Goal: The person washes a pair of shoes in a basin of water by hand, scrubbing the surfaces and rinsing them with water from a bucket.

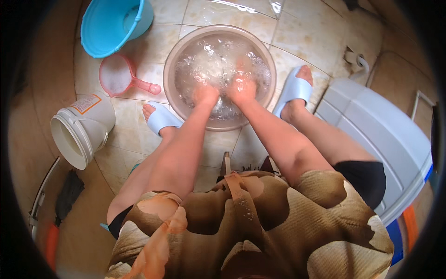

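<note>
- Basin (167, 76): on the floor in front of the person, between the two feet; round, with a pinkish-beige rim, and holding water.
- Water (186, 69): rippled and full of bright glints; a pale patch shows at its far left part, too unclear to name.
- Left hand (206, 94): at the near side of the basin, fingers under the water; whether it grasps anything, I cannot tell.
- Right hand (241, 88): just beside the left hand, also dipped in; its grip is hidden too, so I cannot tell.
- Left slipper (162, 117): pale blue, worn, near the basin's near left edge.
- Right slipper (297, 90): matching, worn, right of the basin.
- Dipper (134, 80): pink, left of the basin, handle toward it.
- Blue bucket (100, 25): far left, beyond the dipper.
- White bucket (99, 118): left, nearer than the dipper.
- Grey plastic piece (371, 130): large, at the right.
- Floor (297, 37): beige tiles, wet at the far side.
</note>
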`<act>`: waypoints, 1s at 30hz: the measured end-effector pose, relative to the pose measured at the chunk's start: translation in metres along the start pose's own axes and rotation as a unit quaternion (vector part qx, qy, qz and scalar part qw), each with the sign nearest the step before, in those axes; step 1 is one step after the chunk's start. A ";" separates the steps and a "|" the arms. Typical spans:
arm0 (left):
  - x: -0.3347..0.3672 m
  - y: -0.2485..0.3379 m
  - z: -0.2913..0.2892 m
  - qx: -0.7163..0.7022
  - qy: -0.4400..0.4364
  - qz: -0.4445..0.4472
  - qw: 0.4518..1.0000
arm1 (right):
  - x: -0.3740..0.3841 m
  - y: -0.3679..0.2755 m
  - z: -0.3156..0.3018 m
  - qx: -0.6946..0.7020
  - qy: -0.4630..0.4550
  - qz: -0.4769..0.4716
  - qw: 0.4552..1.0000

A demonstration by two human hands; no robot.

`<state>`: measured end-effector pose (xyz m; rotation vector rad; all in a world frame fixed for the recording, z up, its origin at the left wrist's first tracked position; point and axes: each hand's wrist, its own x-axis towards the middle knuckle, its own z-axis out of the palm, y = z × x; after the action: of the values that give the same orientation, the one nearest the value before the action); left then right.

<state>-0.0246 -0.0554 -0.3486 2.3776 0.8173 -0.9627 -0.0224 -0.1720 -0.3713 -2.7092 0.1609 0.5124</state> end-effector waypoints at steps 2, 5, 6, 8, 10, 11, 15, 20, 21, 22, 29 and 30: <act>-0.016 0.004 -0.022 -0.057 0.025 -0.015 0.998 | -0.006 -0.008 -0.036 0.054 -0.081 0.059 0.994; -0.040 0.021 -0.021 -0.125 0.111 0.046 0.985 | -0.020 -0.018 -0.062 0.125 -0.018 0.065 0.990; -0.048 0.023 -0.028 -0.156 0.110 0.043 0.981 | -0.023 -0.019 -0.064 0.139 0.011 0.052 0.989; -0.055 0.017 -0.038 -0.169 0.114 0.057 0.977 | -0.029 -0.023 -0.068 0.154 0.025 0.036 0.987; -0.055 0.017 -0.035 -0.164 0.130 0.060 0.976 | -0.031 -0.020 -0.081 0.157 -0.001 0.053 0.986; -0.058 0.014 -0.033 -0.156 0.115 0.042 0.980 | -0.031 -0.021 -0.086 0.163 -0.015 0.058 0.985; -0.043 0.008 -0.027 -0.139 0.096 0.017 0.986 | -0.028 -0.023 -0.070 0.105 -0.032 0.031 0.993; -0.020 0.010 -0.017 -0.080 0.010 -0.039 0.996 | -0.008 -0.019 -0.048 0.079 -0.111 0.087 0.987; -0.019 0.009 -0.017 -0.058 0.006 -0.044 0.997 | -0.007 -0.016 -0.043 0.084 -0.158 0.107 0.978; -0.016 0.009 -0.015 -0.035 0.001 -0.049 0.998 | -0.005 -0.014 -0.035 0.063 -0.147 0.091 0.983; 0.034 -0.034 0.029 0.106 -0.114 0.035 0.987 | 0.003 -0.019 -0.026 -0.020 -0.278 0.119 0.953; 0.028 -0.027 0.021 0.082 -0.091 0.026 0.992 | 0.009 -0.026 -0.036 -0.024 -0.294 0.129 0.947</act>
<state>-0.0361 -0.0386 -0.3879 2.3882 0.6261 -1.2467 0.0025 -0.1624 -0.3345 -2.4607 0.3416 1.3831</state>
